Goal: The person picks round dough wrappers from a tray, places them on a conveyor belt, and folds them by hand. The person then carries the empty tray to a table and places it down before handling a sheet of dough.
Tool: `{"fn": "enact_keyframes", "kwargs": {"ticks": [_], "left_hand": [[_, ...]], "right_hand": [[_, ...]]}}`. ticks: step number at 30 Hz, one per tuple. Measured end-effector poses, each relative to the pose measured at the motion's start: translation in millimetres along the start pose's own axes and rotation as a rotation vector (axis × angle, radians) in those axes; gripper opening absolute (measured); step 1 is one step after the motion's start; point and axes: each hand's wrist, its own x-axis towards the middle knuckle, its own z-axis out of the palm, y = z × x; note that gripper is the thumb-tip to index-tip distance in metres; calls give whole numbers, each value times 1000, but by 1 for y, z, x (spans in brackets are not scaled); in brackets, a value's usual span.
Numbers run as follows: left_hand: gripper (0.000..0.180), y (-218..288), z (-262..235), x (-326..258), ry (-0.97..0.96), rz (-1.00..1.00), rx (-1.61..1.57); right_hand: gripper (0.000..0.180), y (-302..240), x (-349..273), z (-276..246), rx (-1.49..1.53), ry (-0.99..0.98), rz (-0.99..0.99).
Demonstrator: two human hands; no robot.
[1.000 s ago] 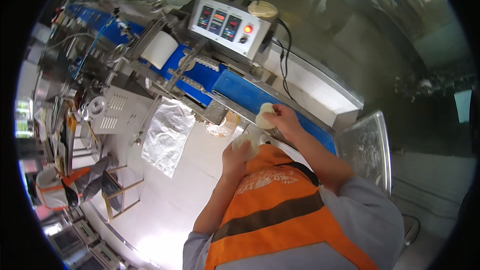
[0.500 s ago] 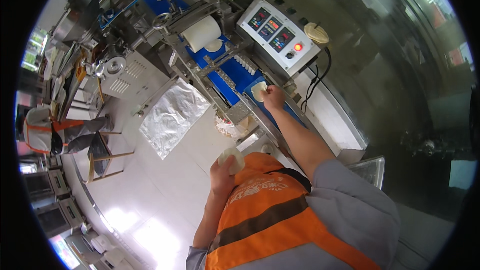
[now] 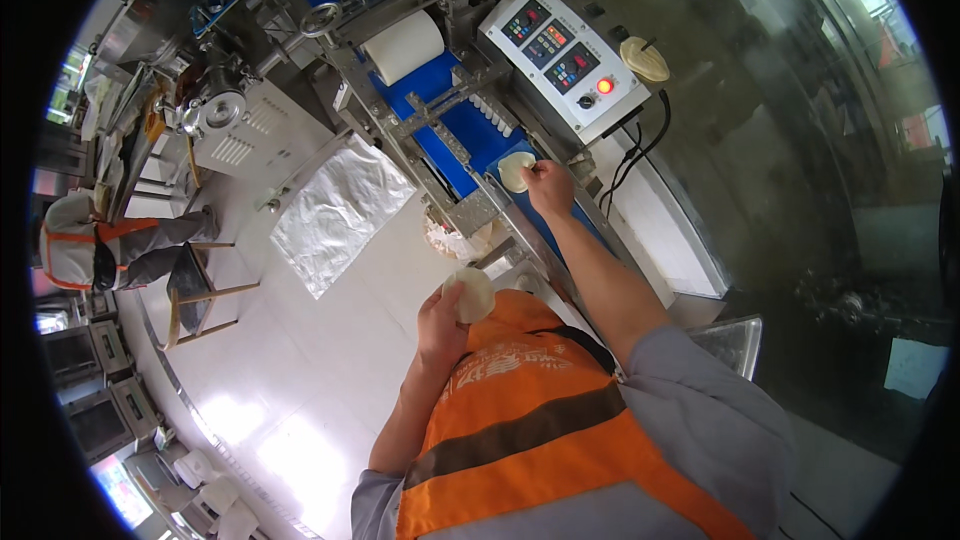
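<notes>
My left hand (image 3: 443, 326) is closed on a pale round dough wrapper (image 3: 470, 296), held in front of my orange apron. Whether it is one wrapper or a thin stack, I cannot tell. My right hand (image 3: 550, 186) reaches over the near end of the blue conveyor belt (image 3: 465, 145). Its fingers pinch the right edge of another round dough wrapper (image 3: 515, 171) at the belt. Farther up the belt lies a white roller (image 3: 403, 47), set across it in a metal frame.
Right of the belt stands a control box (image 3: 565, 58) with a lit red button. A round pale stack (image 3: 645, 59) rests by its corner. Silvery sheeting (image 3: 343, 212) hangs left of the machine. Farther left are a chair (image 3: 205, 295) and another person (image 3: 75, 240).
My right hand has barely moved and still grips the wrapper at the belt. My left hand has risen slightly with its wrapper. The dough round below the roller is no longer visible.
</notes>
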Motion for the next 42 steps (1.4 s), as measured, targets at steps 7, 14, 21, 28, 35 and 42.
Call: {"fn": "enact_keyframes", "kwargs": {"ticks": [7,14,21,28,35,42], "left_hand": [[32,-6,13,9,-73,-53,10],[34,-10,18,11,-151,16,37],[32,-10,25,8,-175,22,191],[33,-22,31,8,-49,36,214],[32,-24,24,3,-32,-35,211],[32,-26,17,-8,19,-11,252]], "right_hand": [[38,10,-11,-17,36,-18,31],[29,-20,-38,-38,0,282,-360],[26,-50,-134,-81,486,-874,-53],[28,-41,-102,-83,591,-540,46],[31,41,-37,-51,-112,-99,64],[19,-27,-11,-27,-321,68,-545]]}}
